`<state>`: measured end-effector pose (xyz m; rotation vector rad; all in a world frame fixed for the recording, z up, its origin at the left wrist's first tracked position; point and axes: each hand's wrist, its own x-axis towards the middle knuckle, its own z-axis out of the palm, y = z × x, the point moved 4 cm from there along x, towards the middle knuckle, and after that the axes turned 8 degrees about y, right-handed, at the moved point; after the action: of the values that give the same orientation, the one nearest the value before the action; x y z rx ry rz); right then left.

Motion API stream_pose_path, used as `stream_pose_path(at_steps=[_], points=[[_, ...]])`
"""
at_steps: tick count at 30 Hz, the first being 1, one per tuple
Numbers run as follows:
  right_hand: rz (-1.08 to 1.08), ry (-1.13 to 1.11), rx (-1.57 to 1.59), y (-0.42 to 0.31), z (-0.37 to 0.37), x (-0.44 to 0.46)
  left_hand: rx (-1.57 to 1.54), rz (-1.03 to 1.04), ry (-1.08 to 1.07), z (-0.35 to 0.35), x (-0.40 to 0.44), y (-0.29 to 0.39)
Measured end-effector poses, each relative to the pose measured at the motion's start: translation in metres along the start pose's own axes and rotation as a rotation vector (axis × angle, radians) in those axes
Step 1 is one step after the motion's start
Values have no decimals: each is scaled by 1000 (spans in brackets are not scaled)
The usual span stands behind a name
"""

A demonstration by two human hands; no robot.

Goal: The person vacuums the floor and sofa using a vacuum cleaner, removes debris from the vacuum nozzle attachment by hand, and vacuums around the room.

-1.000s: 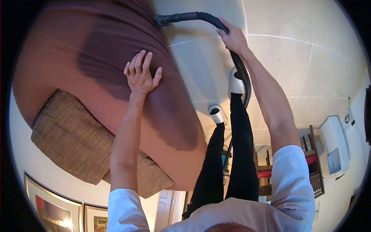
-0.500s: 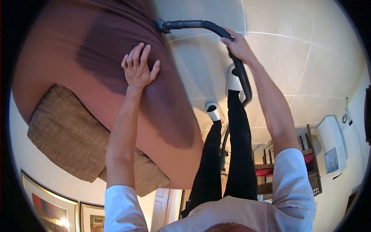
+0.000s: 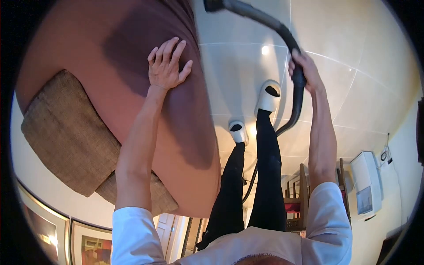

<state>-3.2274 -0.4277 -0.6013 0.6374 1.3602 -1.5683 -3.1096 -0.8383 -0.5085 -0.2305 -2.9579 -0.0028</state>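
Observation:
My left hand [image 3: 168, 66] lies on the reddish-brown cloth cover of a sofa [image 3: 132, 128], fingers spread and nothing in them. Out to the right, my right hand [image 3: 306, 70] is wrapped around a black vacuum cleaner hose [image 3: 297, 95] at its curved handle part. The tube bends up and leftward from my grip to a dark nozzle end [image 3: 213, 5] near the top edge, over the tiled floor beside the sofa. Below my hand the hose curves down and passes behind my legs.
Brown cushions [image 3: 70, 137] rest on the sofa at left. Pale floor tiles [image 3: 340, 39] stretch to the right. Wooden chairs [image 3: 303, 194] stand near my right elbow, with a white appliance [image 3: 367, 183] on the wall beyond. Framed pictures [image 3: 90, 243] hang at lower left.
My right hand has moved right and slightly down with the hose. The nozzle end has shifted up and right, away from the sofa's edge. My left hand stays on the cover.

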Motion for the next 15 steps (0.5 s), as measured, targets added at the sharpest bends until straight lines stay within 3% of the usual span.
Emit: stream_pose_path(at_steps=[2,4,8,10,13,15], points=[[-122,103,-23,-27,40,26,-15,4,-6,0,-2,2],[-284,65,27,-49,82,55,-3,-4,0,0,-2,1],[-548,189,-205,-59,135,68,1,-5,-3,0,-2,0],[-526,258,-354,-21,120,60,0,-5,-7,-1,-2,1],[-246,292,-615,49,76,24,1,-12,-6,-1,-5,3],[-254,260,-856,78,42,1,5,-1,7,0,1,0]])
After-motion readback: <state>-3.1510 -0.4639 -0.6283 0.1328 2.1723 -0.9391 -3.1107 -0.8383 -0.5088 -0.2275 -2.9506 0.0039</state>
